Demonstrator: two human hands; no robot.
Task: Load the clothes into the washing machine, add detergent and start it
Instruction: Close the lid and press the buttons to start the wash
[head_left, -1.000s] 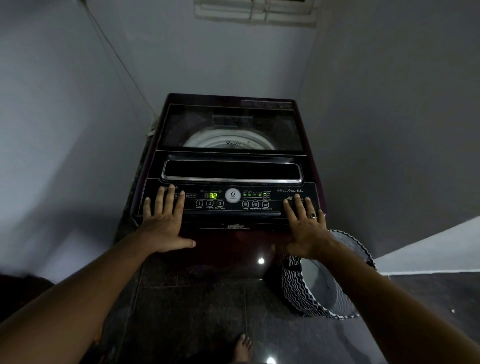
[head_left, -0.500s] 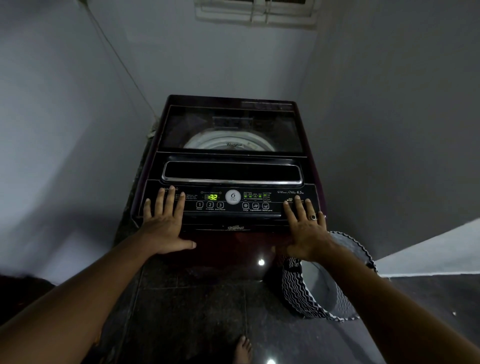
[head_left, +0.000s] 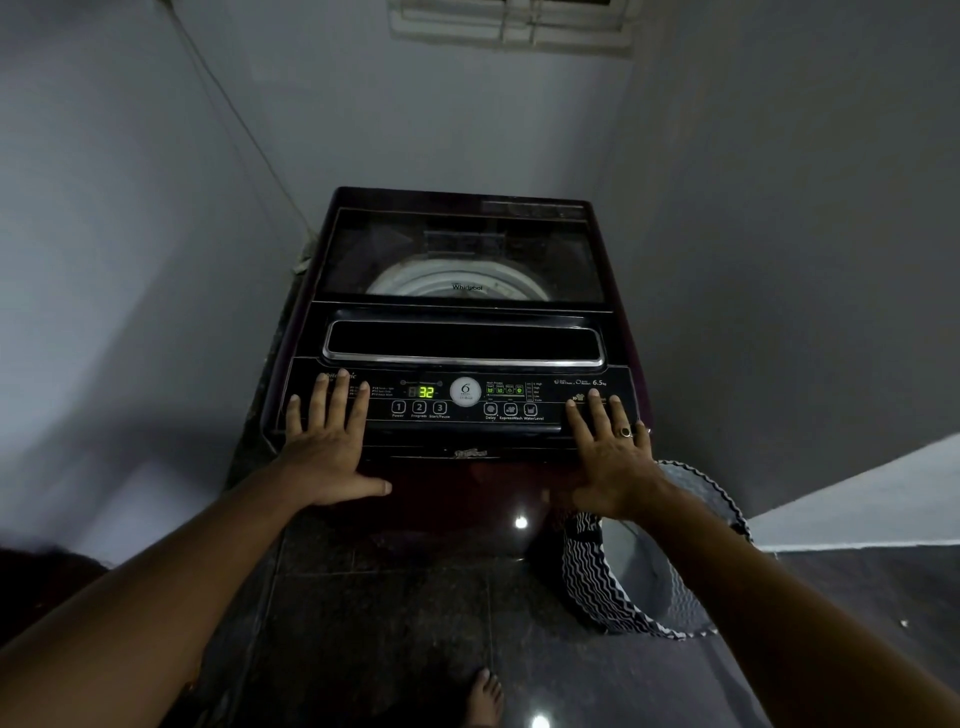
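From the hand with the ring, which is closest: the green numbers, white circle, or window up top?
1. White circle, just left of the right hand.
2. Green numbers, further left.
3. Window, high on the back wall.

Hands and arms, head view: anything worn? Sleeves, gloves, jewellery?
Nothing on the left hand. The right hand wears one ring with a dark centre. The left arm and right arm are bare to the frame edge: no sleeves, gloves or watch visible.

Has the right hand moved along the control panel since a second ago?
No. The right hand keeps its place right of the WaterLevel button, lying flat on the control panel.
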